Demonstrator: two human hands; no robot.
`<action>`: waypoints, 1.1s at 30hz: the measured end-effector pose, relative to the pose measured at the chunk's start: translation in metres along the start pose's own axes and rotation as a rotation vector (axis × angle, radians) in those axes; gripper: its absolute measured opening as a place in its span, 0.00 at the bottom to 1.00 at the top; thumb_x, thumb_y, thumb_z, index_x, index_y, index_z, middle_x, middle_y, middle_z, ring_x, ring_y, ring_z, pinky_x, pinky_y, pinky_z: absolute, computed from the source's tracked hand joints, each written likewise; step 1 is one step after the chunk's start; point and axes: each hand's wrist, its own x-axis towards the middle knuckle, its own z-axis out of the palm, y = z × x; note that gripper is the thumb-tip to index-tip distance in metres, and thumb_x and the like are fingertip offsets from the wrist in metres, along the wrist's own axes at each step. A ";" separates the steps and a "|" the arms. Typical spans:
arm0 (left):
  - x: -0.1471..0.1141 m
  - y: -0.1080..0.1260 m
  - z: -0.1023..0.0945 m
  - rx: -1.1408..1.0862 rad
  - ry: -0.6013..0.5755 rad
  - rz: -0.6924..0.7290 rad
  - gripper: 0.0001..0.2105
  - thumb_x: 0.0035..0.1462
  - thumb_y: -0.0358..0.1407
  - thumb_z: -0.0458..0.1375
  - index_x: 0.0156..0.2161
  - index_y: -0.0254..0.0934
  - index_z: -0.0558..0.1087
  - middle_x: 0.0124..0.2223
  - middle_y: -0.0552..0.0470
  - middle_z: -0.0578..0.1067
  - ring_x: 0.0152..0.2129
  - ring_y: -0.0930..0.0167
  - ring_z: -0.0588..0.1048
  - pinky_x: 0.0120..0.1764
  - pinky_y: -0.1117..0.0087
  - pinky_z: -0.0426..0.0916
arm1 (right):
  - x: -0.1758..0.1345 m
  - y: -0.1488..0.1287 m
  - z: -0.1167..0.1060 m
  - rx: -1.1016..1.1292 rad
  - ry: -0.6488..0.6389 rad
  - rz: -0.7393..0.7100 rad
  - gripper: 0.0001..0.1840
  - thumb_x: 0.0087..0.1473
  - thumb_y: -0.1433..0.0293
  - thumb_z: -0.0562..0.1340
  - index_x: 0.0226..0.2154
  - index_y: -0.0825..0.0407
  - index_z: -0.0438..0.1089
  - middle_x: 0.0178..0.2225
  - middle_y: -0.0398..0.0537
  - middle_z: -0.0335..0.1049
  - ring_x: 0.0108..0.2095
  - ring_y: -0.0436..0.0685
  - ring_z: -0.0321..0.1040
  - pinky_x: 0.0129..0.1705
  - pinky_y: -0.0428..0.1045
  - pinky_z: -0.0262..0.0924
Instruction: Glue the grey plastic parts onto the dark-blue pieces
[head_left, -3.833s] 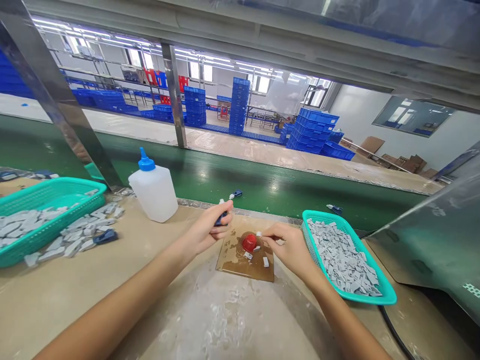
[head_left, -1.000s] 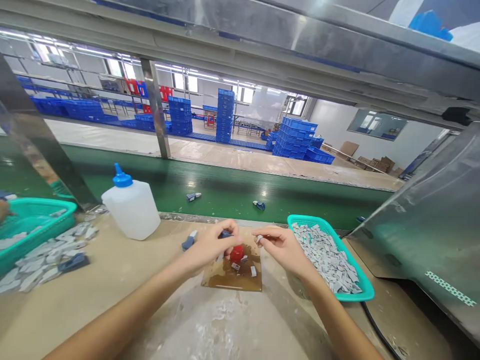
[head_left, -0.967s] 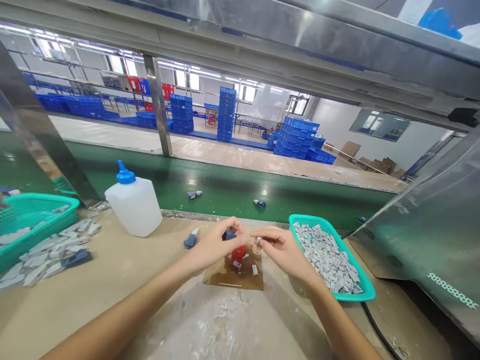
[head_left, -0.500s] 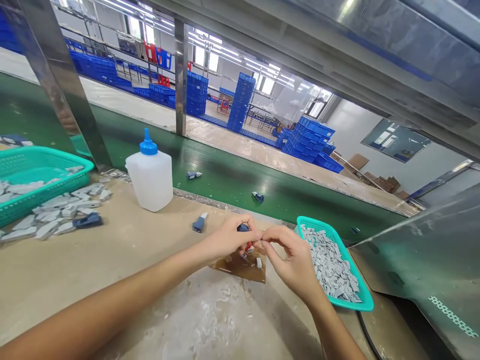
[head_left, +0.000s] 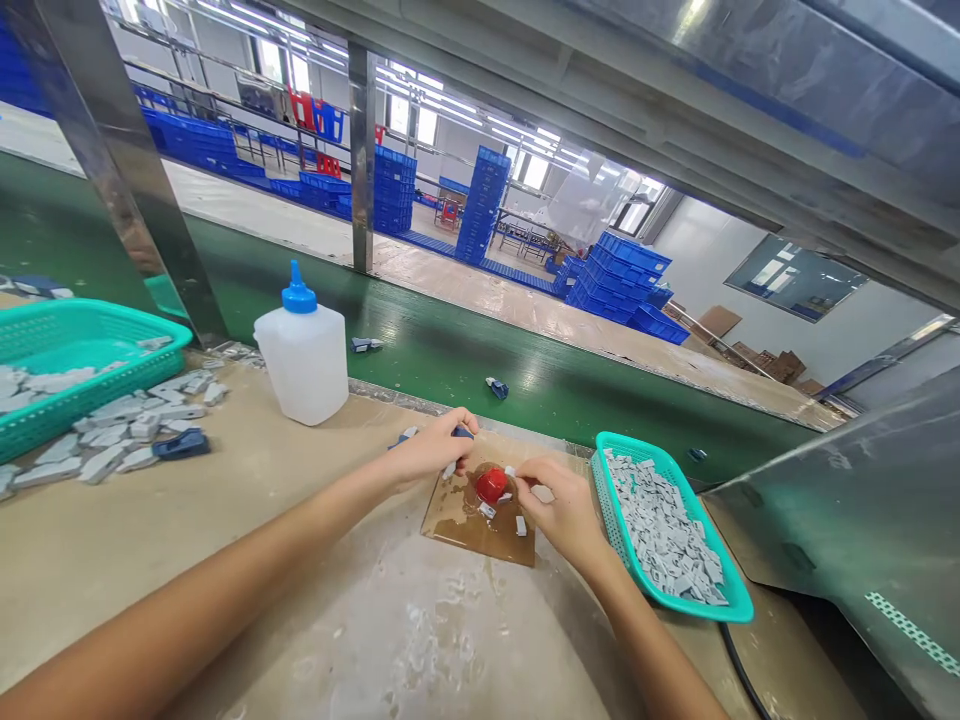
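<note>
My left hand (head_left: 435, 447) is closed round a dark blue plastic part (head_left: 463, 433), partly hidden by the fingers. Between the thumb and forefinger of my right hand (head_left: 559, 505) is a small light grey piece (head_left: 510, 471). A round red object (head_left: 492, 485) sits between the hands on a wet brown board (head_left: 459, 532). Small grey pieces lie beside it, one of them a grey block (head_left: 521, 526) near the board's right edge. Just behind my left hand, another blue-and-grey part (head_left: 405, 437) rests on the table, partly covered.
A green basket (head_left: 739, 608) full of grey pieces stands at the right. To the left are a white squeeze bottle (head_left: 304, 365), loose grey pieces (head_left: 112, 430) and another green basket (head_left: 161, 365). Behind runs a green conveyor belt (head_left: 420, 365) carrying blue-and-grey parts, beside a metal post (head_left: 361, 160).
My hands have come apart, the left moving left with the blue part and the right staying near the board. The red object is now uncovered. Parts on the belt have shifted left.
</note>
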 end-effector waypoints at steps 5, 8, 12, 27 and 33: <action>0.007 -0.005 -0.006 -0.084 -0.014 -0.006 0.11 0.43 0.25 0.47 0.34 0.39 0.56 0.19 0.62 0.63 0.16 0.78 0.64 0.22 0.76 0.56 | -0.003 0.006 0.006 -0.019 -0.059 0.025 0.07 0.48 0.77 0.55 0.23 0.53 0.65 0.22 0.45 0.67 0.23 0.50 0.63 0.25 0.44 0.58; 0.010 -0.009 -0.008 -0.117 -0.009 0.044 0.12 0.44 0.28 0.52 0.36 0.39 0.57 0.24 0.61 0.64 0.19 0.77 0.67 0.26 0.74 0.61 | -0.003 0.005 0.005 -0.023 -0.075 0.023 0.08 0.48 0.77 0.54 0.22 0.54 0.65 0.22 0.45 0.67 0.24 0.50 0.63 0.25 0.43 0.57; 0.013 -0.011 -0.011 -0.082 0.026 0.145 0.13 0.41 0.33 0.58 0.33 0.38 0.60 0.26 0.58 0.67 0.22 0.76 0.68 0.29 0.71 0.63 | -0.002 0.005 0.006 -0.025 -0.071 0.001 0.08 0.48 0.78 0.54 0.23 0.54 0.65 0.22 0.45 0.66 0.23 0.50 0.62 0.25 0.43 0.57; 0.015 -0.012 -0.013 0.027 0.094 0.297 0.15 0.37 0.35 0.61 0.36 0.38 0.70 0.28 0.56 0.72 0.26 0.75 0.68 0.32 0.72 0.62 | 0.005 -0.010 -0.009 -0.022 0.005 -0.066 0.08 0.48 0.78 0.55 0.23 0.53 0.64 0.23 0.44 0.67 0.25 0.50 0.63 0.27 0.44 0.60; 0.013 -0.011 -0.009 -0.060 -0.016 0.284 0.12 0.35 0.34 0.63 0.31 0.36 0.73 0.28 0.53 0.74 0.27 0.72 0.71 0.35 0.70 0.65 | 0.009 -0.013 -0.016 0.011 0.016 -0.028 0.08 0.47 0.78 0.56 0.22 0.53 0.66 0.23 0.45 0.68 0.25 0.50 0.64 0.28 0.45 0.60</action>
